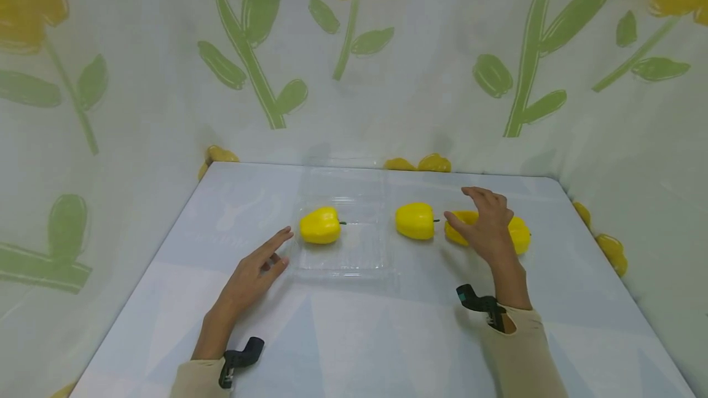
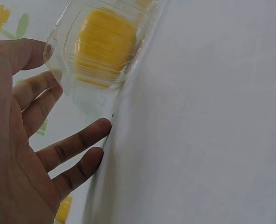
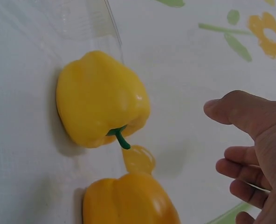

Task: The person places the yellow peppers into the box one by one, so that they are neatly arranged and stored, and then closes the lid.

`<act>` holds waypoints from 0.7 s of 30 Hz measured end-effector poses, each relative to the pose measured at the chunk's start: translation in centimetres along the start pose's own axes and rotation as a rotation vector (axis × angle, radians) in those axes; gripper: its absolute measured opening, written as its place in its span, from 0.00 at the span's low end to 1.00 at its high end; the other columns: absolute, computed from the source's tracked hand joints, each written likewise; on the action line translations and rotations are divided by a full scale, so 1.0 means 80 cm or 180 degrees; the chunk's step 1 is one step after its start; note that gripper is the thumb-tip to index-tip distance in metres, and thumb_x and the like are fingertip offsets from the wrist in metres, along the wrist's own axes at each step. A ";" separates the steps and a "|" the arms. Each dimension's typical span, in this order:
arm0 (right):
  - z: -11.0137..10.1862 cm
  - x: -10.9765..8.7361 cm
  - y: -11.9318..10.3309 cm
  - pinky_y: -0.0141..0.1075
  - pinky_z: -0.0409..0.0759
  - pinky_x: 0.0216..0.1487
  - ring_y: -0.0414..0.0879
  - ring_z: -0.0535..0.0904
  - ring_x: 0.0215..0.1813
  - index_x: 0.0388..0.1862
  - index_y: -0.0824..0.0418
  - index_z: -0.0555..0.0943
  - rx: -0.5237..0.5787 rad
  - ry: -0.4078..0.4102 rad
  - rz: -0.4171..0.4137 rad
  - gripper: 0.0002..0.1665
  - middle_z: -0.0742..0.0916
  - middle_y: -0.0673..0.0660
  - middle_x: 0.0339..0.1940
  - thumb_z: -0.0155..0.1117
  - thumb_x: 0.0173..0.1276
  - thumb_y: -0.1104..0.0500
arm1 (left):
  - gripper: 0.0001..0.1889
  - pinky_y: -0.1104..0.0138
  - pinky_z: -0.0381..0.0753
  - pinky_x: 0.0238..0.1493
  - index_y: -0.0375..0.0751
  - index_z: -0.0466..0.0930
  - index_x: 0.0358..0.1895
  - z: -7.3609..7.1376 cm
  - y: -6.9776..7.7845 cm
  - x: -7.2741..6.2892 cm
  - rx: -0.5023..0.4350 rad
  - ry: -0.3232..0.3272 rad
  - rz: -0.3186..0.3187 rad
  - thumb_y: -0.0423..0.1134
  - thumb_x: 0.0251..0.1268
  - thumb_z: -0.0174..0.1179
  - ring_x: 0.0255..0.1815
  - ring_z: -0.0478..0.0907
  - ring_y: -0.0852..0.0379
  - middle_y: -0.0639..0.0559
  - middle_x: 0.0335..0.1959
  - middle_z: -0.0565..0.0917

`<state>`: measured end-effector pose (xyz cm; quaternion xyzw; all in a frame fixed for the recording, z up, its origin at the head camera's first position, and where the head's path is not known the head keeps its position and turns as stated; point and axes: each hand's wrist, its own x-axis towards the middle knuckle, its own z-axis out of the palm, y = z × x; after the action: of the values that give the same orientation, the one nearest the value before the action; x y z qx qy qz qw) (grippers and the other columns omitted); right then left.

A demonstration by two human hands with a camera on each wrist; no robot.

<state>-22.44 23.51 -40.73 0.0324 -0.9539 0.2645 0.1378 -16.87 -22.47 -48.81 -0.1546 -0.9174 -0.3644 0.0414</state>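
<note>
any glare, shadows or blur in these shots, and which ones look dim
Head view: brightest, thin glints along the clear container; left wrist view: dim, the boxed pepper softened and streaked by the ridged plastic; right wrist view: also dim, a soft shadow left of the upper pepper and a faint highlight on its right side.

Beige sleeves (image 1: 528, 355) worn on both arms, black wrist cams (image 1: 243, 358)
Both are shaped kinda stubby and bent; a tiny green patch (image 1: 462, 295) can be spotted on the right cam (image 1: 480, 303).
</note>
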 end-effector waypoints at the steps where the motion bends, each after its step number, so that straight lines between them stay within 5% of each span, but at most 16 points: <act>1: -0.001 -0.001 0.002 0.65 0.52 0.60 0.66 0.56 0.70 0.70 0.64 0.71 0.0001 0.0006 -0.0001 0.39 0.70 0.67 0.71 0.71 0.66 0.48 | 0.30 0.55 0.78 0.48 0.59 0.61 0.78 0.000 0.000 0.000 0.0005 -0.0001 0.0008 0.48 0.76 0.56 0.46 0.75 0.60 0.65 0.78 0.60; 21: -0.027 -0.007 0.037 0.66 0.50 0.58 0.69 0.55 0.68 0.70 0.65 0.69 -0.0029 -0.0006 0.0148 0.40 0.69 0.69 0.71 0.70 0.67 0.47 | 0.30 0.56 0.78 0.47 0.59 0.61 0.78 0.002 -0.004 0.001 0.0077 0.0008 0.0020 0.48 0.77 0.55 0.46 0.75 0.61 0.65 0.78 0.60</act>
<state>-21.78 27.17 -40.61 0.0098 -0.9558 0.2632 0.1309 -17.03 -22.55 -49.10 -0.1565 -0.9212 -0.3533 0.0455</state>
